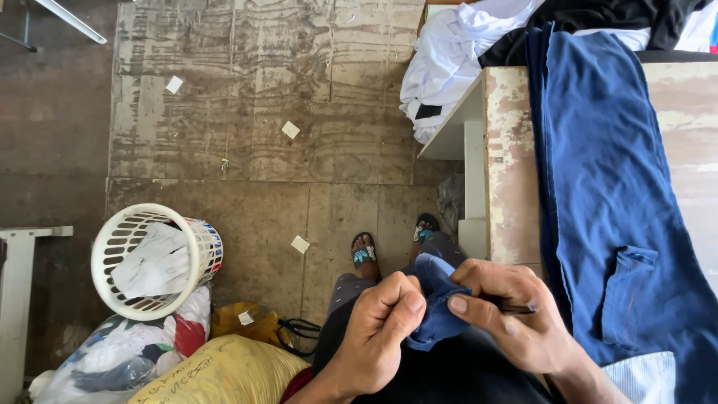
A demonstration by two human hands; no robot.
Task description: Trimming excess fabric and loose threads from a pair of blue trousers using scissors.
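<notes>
Blue cloth (437, 303) btwn both hands, left hand (378, 329) & right hand (512, 314) pinching it.

Navy blue garment (606, 194), white slotted basket (153, 258), yellow sack (224, 370), white cloth pile (449, 60).

Worn wooden table (513, 164) at right, paint flaking, w/ a blue garment (613, 187) spread over it and hanging off the near edge; white clothes (449, 52) and a black one (613, 15) piled at its far end. Floor (299, 97) is scuffed board w/ paper scraps (290, 129) scattered about. Also on the floor: white plastic basket (191, 247) tipped on its side, a yellow sack (224, 370) and a bag of mixed cloth (127, 352) by it.
</notes>
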